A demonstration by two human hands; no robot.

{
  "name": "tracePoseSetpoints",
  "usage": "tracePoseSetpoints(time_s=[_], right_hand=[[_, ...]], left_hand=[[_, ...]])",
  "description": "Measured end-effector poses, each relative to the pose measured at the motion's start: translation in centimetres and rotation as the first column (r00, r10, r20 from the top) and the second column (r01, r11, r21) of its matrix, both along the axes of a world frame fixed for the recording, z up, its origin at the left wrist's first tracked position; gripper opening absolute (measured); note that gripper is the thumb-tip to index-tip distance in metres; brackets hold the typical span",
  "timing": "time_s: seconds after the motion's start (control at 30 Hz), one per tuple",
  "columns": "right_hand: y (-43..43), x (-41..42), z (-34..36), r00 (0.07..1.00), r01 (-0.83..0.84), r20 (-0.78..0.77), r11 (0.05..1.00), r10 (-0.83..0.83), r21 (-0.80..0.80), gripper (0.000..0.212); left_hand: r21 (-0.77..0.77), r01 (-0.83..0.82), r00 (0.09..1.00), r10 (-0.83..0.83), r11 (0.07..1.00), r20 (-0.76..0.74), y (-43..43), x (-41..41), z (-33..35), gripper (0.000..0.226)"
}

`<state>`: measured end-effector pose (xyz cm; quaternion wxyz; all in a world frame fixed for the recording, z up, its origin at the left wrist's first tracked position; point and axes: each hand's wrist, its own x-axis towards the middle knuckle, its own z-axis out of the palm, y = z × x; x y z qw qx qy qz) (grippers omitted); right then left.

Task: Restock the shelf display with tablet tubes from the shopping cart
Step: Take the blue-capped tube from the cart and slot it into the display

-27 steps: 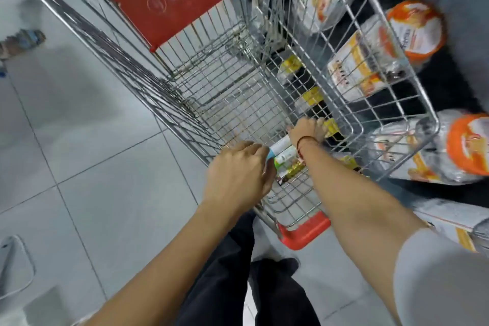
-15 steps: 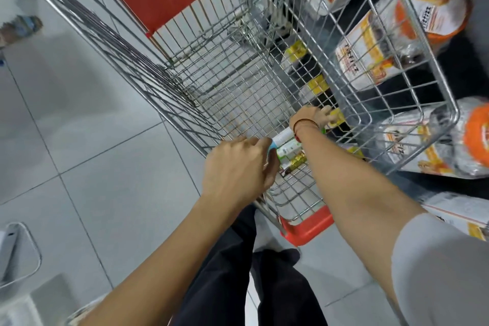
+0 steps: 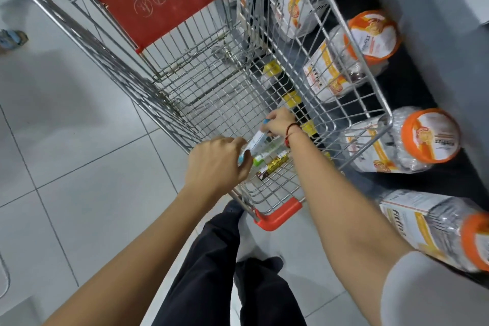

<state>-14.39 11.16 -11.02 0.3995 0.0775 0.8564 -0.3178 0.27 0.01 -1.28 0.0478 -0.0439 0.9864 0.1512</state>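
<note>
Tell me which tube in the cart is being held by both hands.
The white tube with blue ends, pinched between the left hand and right hand; the green and gold ones lie loose below.

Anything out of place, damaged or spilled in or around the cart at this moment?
Nothing stands out. Both hands, left hand and right hand, reach into the shopping cart among loose tablet tubes lying on its wire floor. The orange-lidded jars lie on their sides on the dark shelf, apparently their display position. No spill or damage visible.

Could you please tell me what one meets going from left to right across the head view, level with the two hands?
Tiled floor → left hand → white tablet tube → right hand → cart's wire side → orange-lidded jar lying on the dark shelf.
</note>
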Motion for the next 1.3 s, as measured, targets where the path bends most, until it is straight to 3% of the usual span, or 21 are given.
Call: tracePoseSetpoints(time_s=[0.1, 0.3, 0.5, 0.7, 0.87, 0.97, 1.13, 1.3], right_hand=[[1.1, 0.8, 2.7, 0.998, -0.023, -0.067, 0.998, 0.019, -0.053, 0.039], [5.2, 2.4, 9.6, 0.955, 0.091, -0.267, 0.984, -0.131, -0.156, 0.032], [8.8, 4.9, 16.9, 0.890, 0.100, -0.427, 0.983, -0.159, -0.156, 0.034], [13.5, 7.7, 24.3, 0.744, 0.132, -0.646, 0.985, -0.170, -0.107, 0.030], [17.9, 10.0, 30.2, 0.640, 0.207, -0.737, 0.973, -0.217, -0.106, 0.027], [20.9, 11.7, 33.4, 0.531, 0.277, -0.810, 0.954, -0.250, -0.113, 0.027], [26.0, 14.6, 37.3, 0.398, 0.403, -0.848, 0.897, -0.350, -0.182, 0.033], [30.8, 17.1, 39.4, 0.322, 0.499, -0.872, 0.849, -0.370, -0.176, 0.034]], left_hand=[[0.010, 0.010, 1.000, -0.010, 1.000, -0.023, 0.0, 0.0, -0.2, 0.027], [0.024, 0.010, 0.999, -0.009, 1.000, -0.050, 0.0, 0.0, 0.6, 0.025], [0.068, -0.004, 1.000, 0.004, 0.998, 0.002, 0.1, 0.3, 1.7, 0.023], [0.096, 0.102, 0.994, -0.104, 0.990, 0.024, 1.0, 0.4, 1.7, 0.017], [0.143, 0.225, 0.974, -0.227, 0.964, 0.002, 5.5, -0.6, 2.8, 0.031], [0.192, 0.294, 0.956, -0.292, 0.936, -0.036, 9.4, -2.0, 4.6, 0.037], [0.241, 0.457, 0.889, -0.436, 0.856, -0.138, 15.9, -3.6, 7.2, 0.057], [0.187, 0.604, 0.793, -0.559, 0.775, -0.244, 20.9, -3.5, 9.2, 0.045]])
